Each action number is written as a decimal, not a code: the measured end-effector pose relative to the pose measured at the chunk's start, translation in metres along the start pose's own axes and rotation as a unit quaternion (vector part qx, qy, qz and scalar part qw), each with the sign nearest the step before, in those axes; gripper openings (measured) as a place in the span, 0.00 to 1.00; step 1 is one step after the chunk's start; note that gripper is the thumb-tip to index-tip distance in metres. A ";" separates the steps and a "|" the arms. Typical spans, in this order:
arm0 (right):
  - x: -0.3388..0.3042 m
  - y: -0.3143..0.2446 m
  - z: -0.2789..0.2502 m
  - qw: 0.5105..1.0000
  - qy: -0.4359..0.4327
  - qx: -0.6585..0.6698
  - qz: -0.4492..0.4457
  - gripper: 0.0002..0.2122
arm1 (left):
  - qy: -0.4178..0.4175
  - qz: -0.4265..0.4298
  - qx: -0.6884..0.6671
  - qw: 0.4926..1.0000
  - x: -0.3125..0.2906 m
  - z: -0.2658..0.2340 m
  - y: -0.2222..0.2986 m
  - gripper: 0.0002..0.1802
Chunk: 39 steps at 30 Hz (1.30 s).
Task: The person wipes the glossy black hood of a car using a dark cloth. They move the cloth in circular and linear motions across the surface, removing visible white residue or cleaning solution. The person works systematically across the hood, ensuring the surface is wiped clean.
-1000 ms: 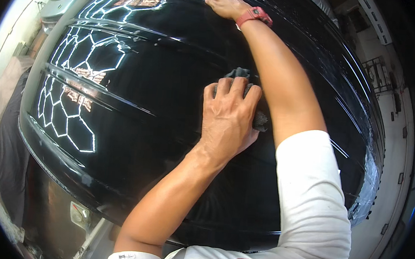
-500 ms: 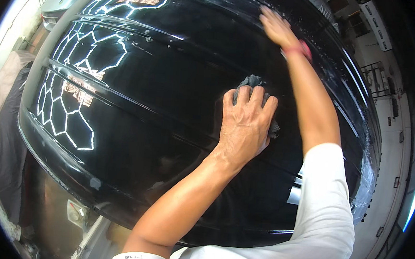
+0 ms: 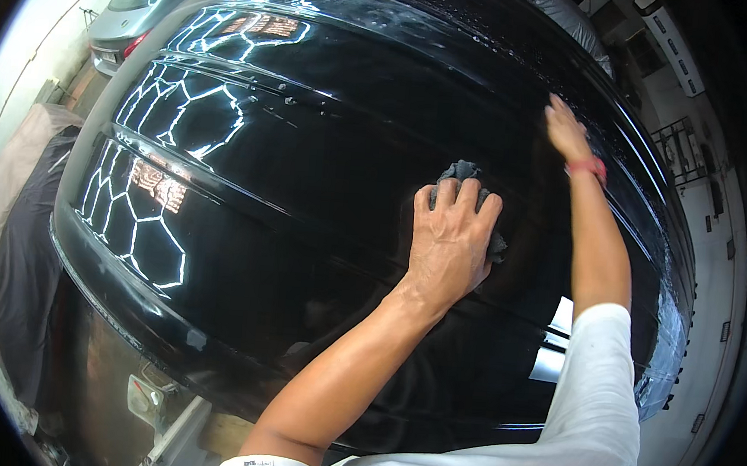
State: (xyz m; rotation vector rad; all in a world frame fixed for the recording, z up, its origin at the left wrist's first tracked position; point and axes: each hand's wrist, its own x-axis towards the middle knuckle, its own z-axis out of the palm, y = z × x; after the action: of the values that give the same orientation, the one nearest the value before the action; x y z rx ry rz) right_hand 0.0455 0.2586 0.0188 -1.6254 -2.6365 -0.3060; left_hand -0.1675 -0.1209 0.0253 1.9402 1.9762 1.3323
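Observation:
A large glossy black car panel (image 3: 328,256) with long raised ribs fills the middle of the view. My left hand (image 3: 449,238) presses down on it, fingers curled over a dark grey cloth (image 3: 463,169). Crumpled parts of the cloth stick out beyond the fingertips and by the thumb side. Farther right, my right hand (image 3: 568,130) lies flat by the panel's far right part, its fingers stretched out and nothing visible in it. A red band (image 3: 588,167) circles that wrist. Whether the right palm touches the surface is hard to tell.
Wet droplets and whitish smears (image 3: 663,331) run along the panel's right edge. A silver car (image 3: 133,17) stands at the far left, above a dark covered shape (image 3: 31,244). A side mirror (image 3: 144,399) sits at lower left. White wall fittings line the right.
My right hand has swept right and nearer to me across the panel. My left hand stays on the cloth at nearly the same spot, while the whole view has shifted slightly.

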 end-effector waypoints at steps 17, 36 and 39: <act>-0.111 0.286 0.003 0.971 -0.032 -0.051 0.232 0.27 | 0.023 0.020 -0.037 0.999 0.000 0.011 0.012 0.24; -0.129 0.252 0.007 0.991 -0.054 -0.056 0.109 0.25 | 0.026 0.058 0.095 0.993 0.004 0.012 0.013 0.20; -0.090 0.149 0.007 0.997 0.047 0.021 0.062 0.21 | 0.037 0.049 0.135 0.989 0.009 0.025 0.020 0.19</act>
State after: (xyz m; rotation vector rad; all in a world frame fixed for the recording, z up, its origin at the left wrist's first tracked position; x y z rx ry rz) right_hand 0.2190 0.2454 0.0227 -1.7069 -2.4458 -0.3109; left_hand -0.1387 -0.1041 0.0260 2.1577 2.2269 1.2282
